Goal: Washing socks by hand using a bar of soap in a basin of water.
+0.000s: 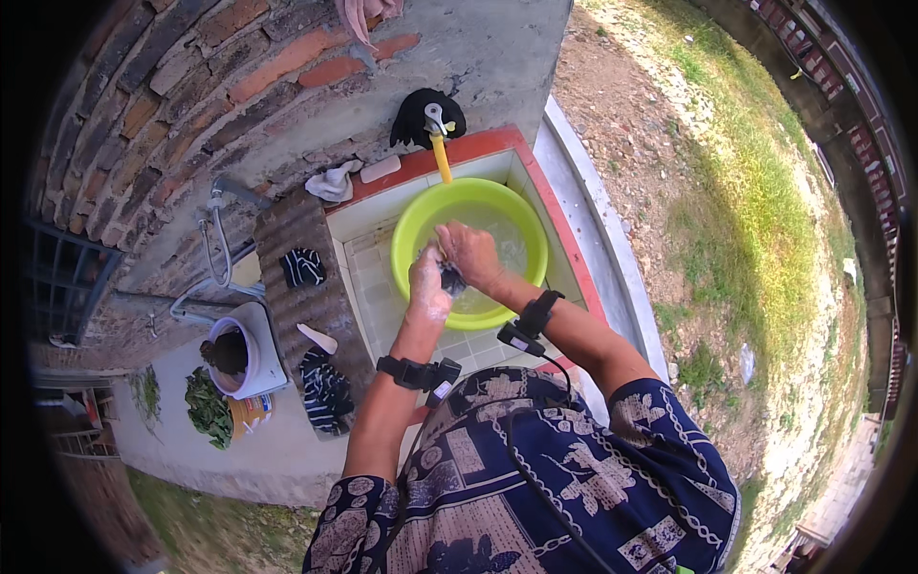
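Observation:
A bright green plastic basin with cloudy water stands in a tiled sink that has a red rim. Above the basin, my left hand and my right hand meet and grip a dark, wet, bunched cloth between them. Whitish suds coat my left hand and wrist. A yellow hose hangs from the tap over the basin's far edge. Left of the sink, dark striped cloths lie on a corrugated washboard slab, with a pale, narrow object between them.
On the sink's far rim lie a pale bar and a grey-white cloth. A black cloth hangs behind the tap. A whitish bucket, green leaves and a yellow tub stand at the left. A brick wall rises behind.

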`<state>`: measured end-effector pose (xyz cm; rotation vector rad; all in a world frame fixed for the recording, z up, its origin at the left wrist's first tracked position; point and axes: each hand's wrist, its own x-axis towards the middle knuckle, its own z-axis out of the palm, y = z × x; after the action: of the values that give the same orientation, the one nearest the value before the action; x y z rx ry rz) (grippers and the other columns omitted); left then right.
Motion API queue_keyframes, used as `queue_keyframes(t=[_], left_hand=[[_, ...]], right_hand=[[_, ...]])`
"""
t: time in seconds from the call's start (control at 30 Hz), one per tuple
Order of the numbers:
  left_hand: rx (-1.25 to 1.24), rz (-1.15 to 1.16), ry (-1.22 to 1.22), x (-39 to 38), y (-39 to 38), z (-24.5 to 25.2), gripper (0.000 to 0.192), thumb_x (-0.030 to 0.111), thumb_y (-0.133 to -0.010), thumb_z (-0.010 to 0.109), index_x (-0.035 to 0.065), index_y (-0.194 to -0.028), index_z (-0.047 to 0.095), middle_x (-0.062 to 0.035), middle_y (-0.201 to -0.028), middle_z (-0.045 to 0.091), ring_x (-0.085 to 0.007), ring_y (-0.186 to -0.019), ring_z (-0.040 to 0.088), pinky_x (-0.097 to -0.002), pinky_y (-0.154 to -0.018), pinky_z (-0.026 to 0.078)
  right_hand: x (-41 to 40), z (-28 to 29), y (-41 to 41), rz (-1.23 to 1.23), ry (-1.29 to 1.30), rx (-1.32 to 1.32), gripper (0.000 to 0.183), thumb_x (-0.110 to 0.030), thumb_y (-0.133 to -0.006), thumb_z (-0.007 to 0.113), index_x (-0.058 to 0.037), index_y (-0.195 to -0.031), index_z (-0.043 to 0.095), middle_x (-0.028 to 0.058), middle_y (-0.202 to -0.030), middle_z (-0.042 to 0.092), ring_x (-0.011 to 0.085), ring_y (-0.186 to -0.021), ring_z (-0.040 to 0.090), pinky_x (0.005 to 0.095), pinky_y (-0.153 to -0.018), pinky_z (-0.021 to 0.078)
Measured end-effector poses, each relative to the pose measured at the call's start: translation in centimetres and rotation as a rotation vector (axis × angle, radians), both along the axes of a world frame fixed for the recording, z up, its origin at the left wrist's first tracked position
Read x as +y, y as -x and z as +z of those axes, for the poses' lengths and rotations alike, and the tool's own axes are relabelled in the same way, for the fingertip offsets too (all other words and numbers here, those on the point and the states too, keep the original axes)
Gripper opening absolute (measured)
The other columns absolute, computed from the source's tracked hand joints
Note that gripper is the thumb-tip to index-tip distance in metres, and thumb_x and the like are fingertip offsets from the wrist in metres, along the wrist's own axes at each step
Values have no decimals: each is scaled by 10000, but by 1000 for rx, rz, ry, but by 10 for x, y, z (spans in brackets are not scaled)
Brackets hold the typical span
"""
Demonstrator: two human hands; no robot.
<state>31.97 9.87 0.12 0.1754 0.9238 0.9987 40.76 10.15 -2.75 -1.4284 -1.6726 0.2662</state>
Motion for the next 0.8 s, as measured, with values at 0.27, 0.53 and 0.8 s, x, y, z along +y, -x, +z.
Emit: queue_keyframes(t=[0.27, 0.53, 0.8], left_hand=[[34, -305, -306, 2, 48, 8, 154, 170, -842, 628, 66, -945, 581, -19, -863, 612, -118, -792, 608, -270, -732, 511], [124, -135, -519, -13, 36, 7, 241, -14, -708, 634, 0, -947, 603, -28, -872, 610, -129, -766, 594, -253, -715, 475], [-184, 10, -272, -2, 14, 11, 152, 119, -834, 519, 18, -936, 569, -63, -860, 593, -175, -834, 577, -301, -767, 473]], right_hand=[[1, 16, -60, 354, 576, 860, 283, -258, -878, 588, -68, -686, 505, -79, -666, 446, 29, -624, 371, 204, -538, 319], [4, 25, -74, 367, 492, 1256, 109, -133, -864, 598, -67, -799, 540, -55, -751, 527, 16, -679, 478, 173, -608, 397], [-6, 41, -40, 208, 274, 880, 72, -100, -881, 547, -37, -911, 568, 19, -805, 589, 77, -733, 558, 224, -639, 444]])
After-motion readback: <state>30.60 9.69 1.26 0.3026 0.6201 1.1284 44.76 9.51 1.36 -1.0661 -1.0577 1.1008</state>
